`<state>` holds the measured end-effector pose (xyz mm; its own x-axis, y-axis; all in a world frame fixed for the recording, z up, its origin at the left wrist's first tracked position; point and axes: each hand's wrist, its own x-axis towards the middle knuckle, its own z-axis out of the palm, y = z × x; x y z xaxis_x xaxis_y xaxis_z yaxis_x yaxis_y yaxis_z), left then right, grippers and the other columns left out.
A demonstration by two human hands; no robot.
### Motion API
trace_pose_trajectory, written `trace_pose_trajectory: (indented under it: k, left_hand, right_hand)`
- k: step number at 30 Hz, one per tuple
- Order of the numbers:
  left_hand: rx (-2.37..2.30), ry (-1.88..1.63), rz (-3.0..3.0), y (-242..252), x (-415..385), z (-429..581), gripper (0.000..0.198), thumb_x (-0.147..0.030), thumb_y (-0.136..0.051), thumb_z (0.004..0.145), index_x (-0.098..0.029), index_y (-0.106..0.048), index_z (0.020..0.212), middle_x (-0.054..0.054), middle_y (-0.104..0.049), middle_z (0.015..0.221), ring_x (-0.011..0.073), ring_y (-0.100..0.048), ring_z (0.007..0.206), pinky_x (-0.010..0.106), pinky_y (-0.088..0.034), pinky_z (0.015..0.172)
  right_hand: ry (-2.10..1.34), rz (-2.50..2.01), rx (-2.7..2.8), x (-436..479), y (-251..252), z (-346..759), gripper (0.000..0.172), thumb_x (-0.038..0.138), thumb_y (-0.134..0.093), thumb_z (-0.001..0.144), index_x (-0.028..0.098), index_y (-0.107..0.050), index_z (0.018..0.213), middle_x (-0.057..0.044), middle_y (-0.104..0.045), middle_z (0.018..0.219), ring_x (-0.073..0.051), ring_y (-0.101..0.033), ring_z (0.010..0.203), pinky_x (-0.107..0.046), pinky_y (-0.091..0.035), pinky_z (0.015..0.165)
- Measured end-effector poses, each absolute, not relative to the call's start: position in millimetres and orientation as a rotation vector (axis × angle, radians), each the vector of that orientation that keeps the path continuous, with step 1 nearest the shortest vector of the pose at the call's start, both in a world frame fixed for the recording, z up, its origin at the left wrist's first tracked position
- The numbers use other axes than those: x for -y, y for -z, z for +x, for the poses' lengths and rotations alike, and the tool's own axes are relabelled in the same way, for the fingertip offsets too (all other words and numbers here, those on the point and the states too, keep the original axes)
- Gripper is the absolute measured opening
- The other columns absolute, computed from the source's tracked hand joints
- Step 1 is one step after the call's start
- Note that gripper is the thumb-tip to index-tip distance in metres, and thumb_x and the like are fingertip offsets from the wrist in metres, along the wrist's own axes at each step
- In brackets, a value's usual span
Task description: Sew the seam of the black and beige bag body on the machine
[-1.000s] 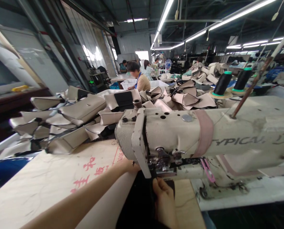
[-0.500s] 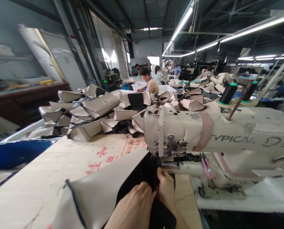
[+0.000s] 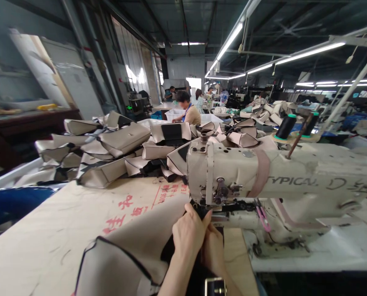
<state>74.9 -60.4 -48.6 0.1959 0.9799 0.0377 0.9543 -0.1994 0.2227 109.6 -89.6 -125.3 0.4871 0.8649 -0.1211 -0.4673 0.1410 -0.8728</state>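
Note:
A beige bag (image 3: pixel 118 263) with black edging and a black panel lies on the board, its far edge under the head of a sewing machine (image 3: pixel 202 172). My left hand (image 3: pixel 186 230) is closed on the bag's black edge, close to the needle area. Just right of it, and partly hidden behind it, my right hand (image 3: pixel 213 242) grips the same edge with bent fingers. The needle and the stitching point are covered by my fingers and the machine head. A gold-framed black piece (image 3: pixel 214 286) shows at the bottom by my forearms.
Many beige and black bags (image 3: pixel 124 139) are heaped behind the wooden board (image 3: pixel 63 222). Black thread cones (image 3: pixel 285 126) stand behind the machine arm. Pink-handled snips (image 3: pixel 263 218) hang at the machine. A person (image 3: pixel 191 113) works beyond the heap.
My left hand has moved forward and up along the black edge to the machine head. The bag has turned and shifted, covering less black panel in view. My right hand stays nearly in place.

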Motion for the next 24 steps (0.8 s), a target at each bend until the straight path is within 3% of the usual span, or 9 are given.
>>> trace_pose_trajectory:
  k: [10, 15, 20, 24]
  left_hand:
    - [-1.616, -0.406, 2.117, 66.2, 40.8, 52.4, 0.02, -0.039, -0.032, 0.09, -0.023, -0.042, 0.089, 0.003, -0.066, 0.072, 0.0229, -0.066, 0.073, 0.027, -0.041, 0.062]
    - [-1.514, -0.437, 2.035, 74.0, 30.8, 46.5, 0.023, -0.043, -0.035, 0.089, -0.024, -0.043, 0.079, 0.0, -0.063, 0.072, 0.0192, -0.062, 0.071, 0.024, -0.038, 0.063]
    - [-1.48, -0.439, 1.977, 72.7, 26.9, 46.0, 0.024, -0.045, -0.035, 0.088, -0.024, -0.047, 0.087, 0.0, -0.064, 0.076, 0.0195, -0.061, 0.073, 0.025, -0.037, 0.064]
    - [-1.472, -0.482, 1.953, 70.6, 29.1, 46.9, 0.023, -0.043, -0.037, 0.086, -0.025, -0.048, 0.093, 0.0, -0.064, 0.078, 0.0184, -0.06, 0.073, 0.024, -0.036, 0.064]
  right_hand:
    - [-1.215, -0.79, 0.08, 85.5, 121.9, 102.3, 0.033, 0.042, -0.071, 0.064, 0.015, -0.067, 0.083, -0.006, -0.069, 0.084, -0.024, -0.062, 0.089, -0.031, -0.048, 0.077]
    - [-1.179, -0.838, 0.074, 82.9, 123.2, 101.0, 0.041, 0.047, -0.071, 0.065, 0.013, -0.068, 0.088, -0.007, -0.069, 0.083, -0.021, -0.061, 0.081, -0.027, -0.046, 0.068]
    - [-1.142, -0.885, 0.093, 82.1, 121.6, 100.6, 0.041, 0.049, -0.072, 0.065, 0.014, -0.068, 0.085, -0.006, -0.068, 0.083, -0.019, -0.059, 0.08, -0.026, -0.044, 0.071]
    - [-1.124, -0.983, 0.17, 86.3, 125.5, 105.0, 0.038, 0.049, -0.068, 0.069, 0.014, -0.067, 0.083, -0.003, -0.065, 0.075, -0.014, -0.054, 0.067, -0.022, -0.04, 0.059]
